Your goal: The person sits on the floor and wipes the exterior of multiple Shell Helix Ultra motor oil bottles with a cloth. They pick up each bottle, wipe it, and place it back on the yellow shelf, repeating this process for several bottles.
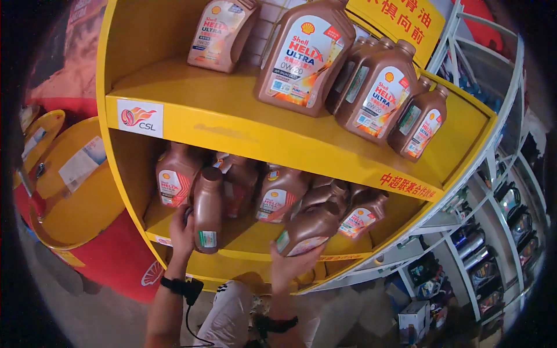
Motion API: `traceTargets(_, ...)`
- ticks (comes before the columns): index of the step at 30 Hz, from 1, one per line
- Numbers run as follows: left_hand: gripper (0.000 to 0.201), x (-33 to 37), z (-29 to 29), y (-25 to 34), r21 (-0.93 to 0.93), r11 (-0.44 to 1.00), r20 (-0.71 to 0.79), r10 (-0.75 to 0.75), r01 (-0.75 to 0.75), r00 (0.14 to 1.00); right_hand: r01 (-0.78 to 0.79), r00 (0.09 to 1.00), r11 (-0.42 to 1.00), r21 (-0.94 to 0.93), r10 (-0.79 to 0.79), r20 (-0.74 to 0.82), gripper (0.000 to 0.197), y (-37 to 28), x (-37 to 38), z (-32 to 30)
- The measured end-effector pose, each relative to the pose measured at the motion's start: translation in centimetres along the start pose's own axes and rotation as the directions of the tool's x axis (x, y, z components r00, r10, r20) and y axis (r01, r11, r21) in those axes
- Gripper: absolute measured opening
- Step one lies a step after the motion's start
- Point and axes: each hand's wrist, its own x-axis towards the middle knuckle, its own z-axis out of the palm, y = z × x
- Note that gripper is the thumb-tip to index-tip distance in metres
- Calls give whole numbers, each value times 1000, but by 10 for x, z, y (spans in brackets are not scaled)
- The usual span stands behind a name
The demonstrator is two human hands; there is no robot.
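Observation:
My left hand (182, 229) is closed on the side of a brown motor oil bottle (208, 200), which stands nearly upright at the front of the lower yellow shelf (249, 239). Its narrow side faces me. Further right, my right hand (295, 262) grips a second brown motor oil bottle (314, 225) from below. That one is tilted, its label turned down toward the palm. Behind and between them on the same shelf stand more brown jugs (174, 180), one with a red and white label (274, 204). A smaller labelled jug (358, 220) is at the right.
Larger brown oil jugs (304, 55) stand on the upper yellow shelf (191, 107). Red drums with yellow tops (72, 185) are close by on the left. White metal racks (464, 255) with bottles run along the right. A white box (413, 322) sits on the floor.

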Motion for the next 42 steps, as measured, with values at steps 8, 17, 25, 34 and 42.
traceTargets(8,33,1,-1,2,-79,997,8,4,-3,1000,-80,989,986,-147,61,-134,130,12,34,28)
traceTargets(17,31,-1,-1,10,-174,984,29,-35,39,999,-174,985,920,-350,158,-73,131,35,80,65)
traceTargets(25,42,2,-4,18,-187,981,74,-28,42,997,96,987,966,242,-124,102,137,90,118,65)
traceTargets(34,56,7,-30,-69,-131,986,58,-94,101,994,-92,950,992,-88,114,289,136,67,122,26)
traceTargets(42,47,29,-35,-98,-26,999,94,-43,46,995,25,999,994,104,-30,42,114,76,115,20)
